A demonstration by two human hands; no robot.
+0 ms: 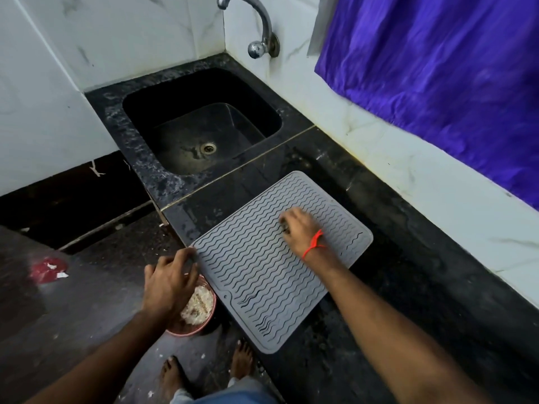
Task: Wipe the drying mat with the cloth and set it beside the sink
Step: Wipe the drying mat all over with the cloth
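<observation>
A chrome tap [256, 30] juts from the tiled wall at top centre, and a blue curtain [443, 71] hangs at upper right. A pink bowl [194, 319] of food scraps sits on the floor at lower left, with a red scrap [48, 269] further left.

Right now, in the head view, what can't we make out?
- Cloth: only a dark scrap shows under the right hand on the grey wavy-ribbed silicone drying mat; the fingers hide the rest.
- Pink bowl on the floor: the left hand, at the mat's corner, covers part.
- Chrome tap: spout cut off by the top edge.
</observation>
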